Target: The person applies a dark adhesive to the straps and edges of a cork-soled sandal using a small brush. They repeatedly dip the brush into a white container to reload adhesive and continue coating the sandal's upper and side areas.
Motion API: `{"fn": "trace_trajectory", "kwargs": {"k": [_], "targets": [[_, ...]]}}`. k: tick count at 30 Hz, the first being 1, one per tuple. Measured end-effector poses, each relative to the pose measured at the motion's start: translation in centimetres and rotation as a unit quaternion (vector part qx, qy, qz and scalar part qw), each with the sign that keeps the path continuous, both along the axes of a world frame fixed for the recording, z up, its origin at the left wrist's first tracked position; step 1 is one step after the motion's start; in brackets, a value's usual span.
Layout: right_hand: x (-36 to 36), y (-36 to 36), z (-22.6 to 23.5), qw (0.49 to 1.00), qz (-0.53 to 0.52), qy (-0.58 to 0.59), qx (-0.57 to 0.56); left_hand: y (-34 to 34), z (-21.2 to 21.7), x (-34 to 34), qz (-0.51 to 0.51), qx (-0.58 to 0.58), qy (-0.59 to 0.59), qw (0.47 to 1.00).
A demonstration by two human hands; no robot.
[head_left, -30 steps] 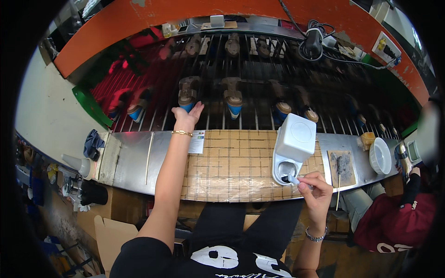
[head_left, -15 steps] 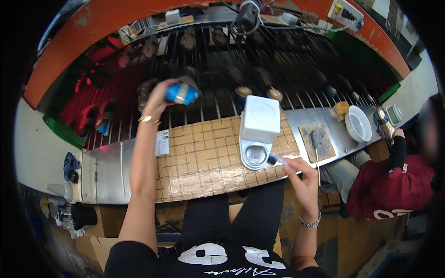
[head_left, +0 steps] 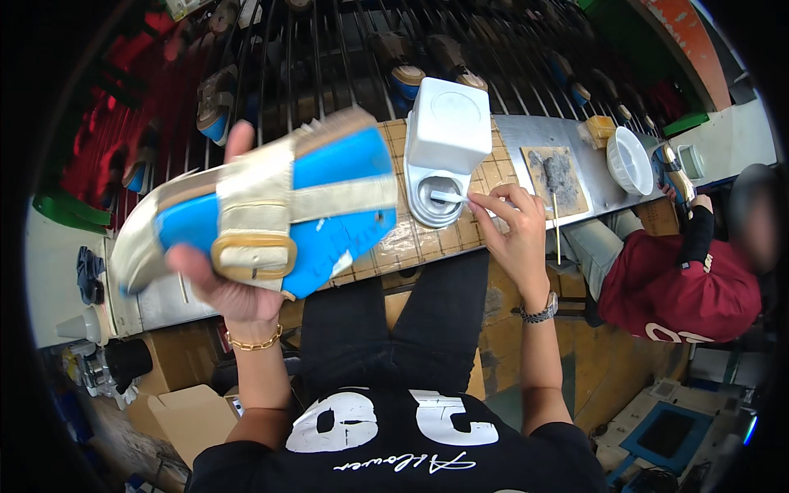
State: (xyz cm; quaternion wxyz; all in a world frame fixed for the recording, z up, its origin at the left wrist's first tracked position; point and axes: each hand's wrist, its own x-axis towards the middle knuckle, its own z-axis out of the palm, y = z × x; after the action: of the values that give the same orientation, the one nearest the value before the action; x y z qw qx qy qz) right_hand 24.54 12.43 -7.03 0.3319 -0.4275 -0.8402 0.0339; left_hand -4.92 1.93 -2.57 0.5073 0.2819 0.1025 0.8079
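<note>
Blue-and-cream buckled sandal [head_left: 255, 193] gripped by L hand [head_left: 237, 294] fingers; R hand [head_left: 518, 234] fingers pinch applicator [head_left: 448, 197] at dispenser cup [head_left: 436, 218], nr tabletop's [head_left: 597, 185] front edge. Prob. loading step; next needs clean lift-out.

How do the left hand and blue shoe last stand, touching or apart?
Touching. The head view shows the left hand gripping the blue shoe last, thumb over its near side.

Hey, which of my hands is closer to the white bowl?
Your right hand. It's left of the bowl, beside the white container, pinching a slim pale tool. Your left hand is much farther left, holding the blue-and-beige shoe.
</note>
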Motion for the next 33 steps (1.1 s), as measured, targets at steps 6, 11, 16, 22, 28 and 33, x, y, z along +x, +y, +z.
{"fn": "trace_trajectory", "kwargs": {"k": [6,11,16,22,28,33], "targets": [[-0.2,-0.2,-0.3,1.0,-0.007,-0.015,0.016,-1.8,3.1,1.5,0.212,-0.163,0.347,0.899],[0.0,-1.6,0.6,0.974,-0.055,0.122,-0.184,-2.6,0.3,3.7,0.276,-0.22,0.419,0.836],[1.8,0.3,-1.9,0.861,0.013,0.255,-0.441,-3.7,-5.5,5.6,0.145,-0.254,0.232,0.928],[1.5,0.7,4.1,0.974,0.059,0.156,-0.155,-3.0,-11.7,6.4,0.316,-0.137,0.535,0.771],[-1.9,-4.6,8.7,0.978,0.088,0.189,0.028,-1.3,-8.1,6.9,0.403,-0.047,0.628,0.664],[-2.6,-5.8,8.6,0.975,0.122,0.188,-0.014,-1.2,-6.7,6.5,0.374,0.002,0.615,0.694]]}}
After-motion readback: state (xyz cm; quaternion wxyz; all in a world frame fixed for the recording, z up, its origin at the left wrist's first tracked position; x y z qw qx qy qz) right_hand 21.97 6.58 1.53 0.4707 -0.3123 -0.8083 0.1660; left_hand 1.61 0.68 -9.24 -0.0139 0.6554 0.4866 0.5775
